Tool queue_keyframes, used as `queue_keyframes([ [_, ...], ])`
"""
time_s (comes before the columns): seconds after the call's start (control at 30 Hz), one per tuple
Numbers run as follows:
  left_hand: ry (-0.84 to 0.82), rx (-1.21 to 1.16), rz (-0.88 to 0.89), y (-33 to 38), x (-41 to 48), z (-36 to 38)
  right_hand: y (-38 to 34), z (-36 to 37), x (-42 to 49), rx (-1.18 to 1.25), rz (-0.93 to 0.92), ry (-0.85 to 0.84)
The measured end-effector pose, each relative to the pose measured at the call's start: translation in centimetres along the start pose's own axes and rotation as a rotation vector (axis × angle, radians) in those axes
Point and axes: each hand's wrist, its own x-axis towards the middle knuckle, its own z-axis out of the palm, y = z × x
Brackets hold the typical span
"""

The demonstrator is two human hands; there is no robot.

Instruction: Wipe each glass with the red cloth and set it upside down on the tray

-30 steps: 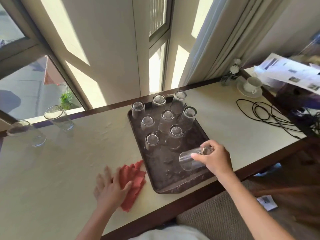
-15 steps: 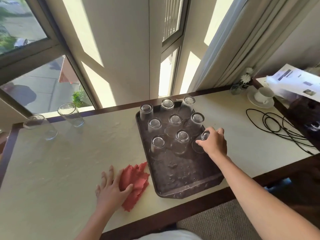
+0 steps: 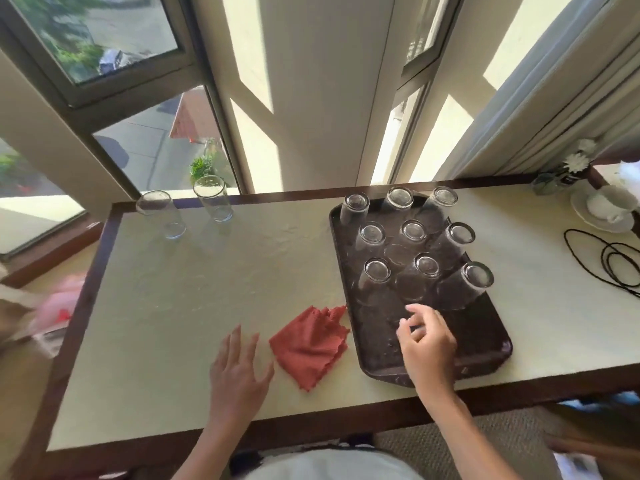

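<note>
A dark brown tray (image 3: 485, 344) lies on the right half of the cream table. Several clear glasses stand upside down on it in rows; the nearest right one (image 3: 467, 287) is the last in line. Two more glasses stand upright at the table's far left, one (image 3: 161, 214) beside the other (image 3: 212, 198). The crumpled red cloth (image 3: 311, 344) rests on the table just left of the tray. My left hand (image 3: 239, 372) hovers flat and empty, left of the cloth. My right hand (image 3: 427, 348) is over the tray's near part, fingers apart, holding nothing.
A white cup and saucer (image 3: 604, 206) and a small flower vase (image 3: 568, 171) stand at the far right. A coiled black cable (image 3: 609, 261) lies on the table's right end. Windows and curtains rise behind. The table's dark wooden edge (image 3: 346, 420) runs along the near side.
My right hand set the glass it held upside down on the tray's right side, let go and drew back toward me. My left hand came off the red cloth and shifted left.
</note>
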Motion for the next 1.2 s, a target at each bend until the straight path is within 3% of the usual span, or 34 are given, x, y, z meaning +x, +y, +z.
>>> queue_keyframes([
  [0.13, 0.026, 0.068, -0.146, -4.0, -2.2, -0.6, -2.4, 5.1, -3.4, -0.021, -0.277, -0.339],
  [0.23, -0.01, 0.104, -0.163, -6.1, -3.3, -0.4, -3.5, 9.0, -5.4, -0.221, -0.468, -0.43],
  [0.37, -0.017, 0.064, -0.152, -6.7, -3.5, -0.6, -3.1, 12.8, -6.9, -0.529, -0.505, -0.564],
  [0.57, -0.005, -0.036, -0.144, -6.6, -3.7, -1.4, -2.1, 15.5, -7.8, -0.608, -0.499, -0.503],
  [0.8, 0.027, -0.151, -0.145, -7.5, -3.6, -2.4, -3.1, 18.3, -5.8, -0.48, -0.581, -0.302],
  [0.87, 0.066, -0.278, -0.189, -7.8, -2.6, -3.2, -4.5, 18.7, -4.7, -0.369, -0.499, -0.311],
  [0.93, 0.132, -0.457, -0.266, -8.2, -1.0, -4.5, -6.9, 18.8, -3.5, -0.173, -0.304, -0.38],
  [1.1, 0.28, -0.649, -0.407, -8.8, 6.1, -9.3, -13.8, 19.8, 1.0, 0.461, 0.462, -0.576],
  [1.2, 0.357, -0.723, -0.438, -9.1, 12.0, -12.3, -16.9, 20.6, 3.1, 0.895, 0.71, -0.649],
])
